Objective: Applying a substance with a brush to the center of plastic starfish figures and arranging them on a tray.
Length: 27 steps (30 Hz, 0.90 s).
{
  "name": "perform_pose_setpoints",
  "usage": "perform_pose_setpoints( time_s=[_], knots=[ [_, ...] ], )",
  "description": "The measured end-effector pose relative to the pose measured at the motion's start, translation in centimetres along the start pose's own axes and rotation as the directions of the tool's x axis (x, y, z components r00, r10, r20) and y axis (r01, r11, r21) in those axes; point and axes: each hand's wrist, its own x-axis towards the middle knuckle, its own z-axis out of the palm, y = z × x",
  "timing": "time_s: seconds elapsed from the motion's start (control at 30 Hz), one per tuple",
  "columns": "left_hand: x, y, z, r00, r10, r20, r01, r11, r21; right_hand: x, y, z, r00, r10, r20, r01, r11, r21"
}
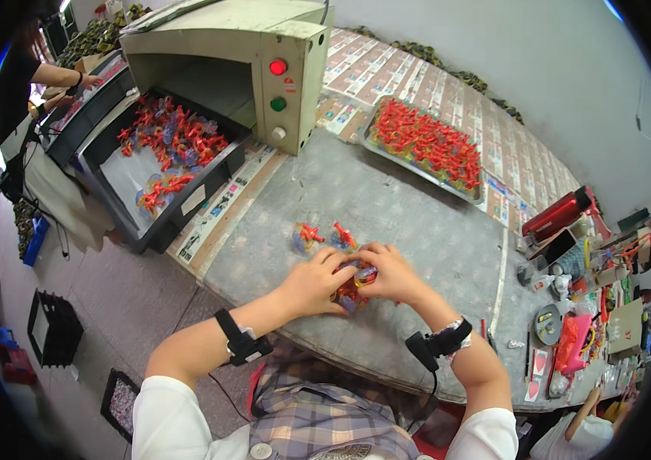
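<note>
My left hand and my right hand meet over a small red, blue and clear plastic toy piece at the near edge of the grey worktable. Both hands are closed around it, and the fingers hide most of it. Two similar red and clear toy pieces lie on the table just beyond my hands, apart from them.
A metal tray of red toy pieces sits at the back. A beige machine with red and green buttons stands over a black bin of pieces at left. Tools and clutter fill the right. Another person works far left.
</note>
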Motion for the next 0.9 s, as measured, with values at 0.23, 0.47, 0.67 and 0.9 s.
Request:
perform_pose_setpoints(
  time_s=[0.23,0.47,0.67,0.9],
  knots=[
    [-0.5,-0.2,-0.8,0.982,0.073,-0.172,-0.076,0.997,-0.011,-0.8,-1.2,0.1,0.975,-0.088,-0.204,0.091,0.996,0.006],
    [0.3,-2.9,-11.4,0.93,0.054,-0.363,0.0,0.989,0.147,7.3,-10.2,-6.5,0.911,-0.308,-0.276,0.287,0.951,-0.116],
    [-6.4,-10.8,-23.1,0.894,-0.141,-0.425,0.29,0.906,0.309,24.2,-19.7,-2.3,0.735,-0.625,-0.264,0.645,0.764,-0.011],
    [-11.5,-18.8,-22.5,0.843,-0.427,-0.327,0.534,0.744,0.402,31.3,-21.4,6.8,0.85,-0.492,-0.189,0.512,0.855,0.08]
  ],
)
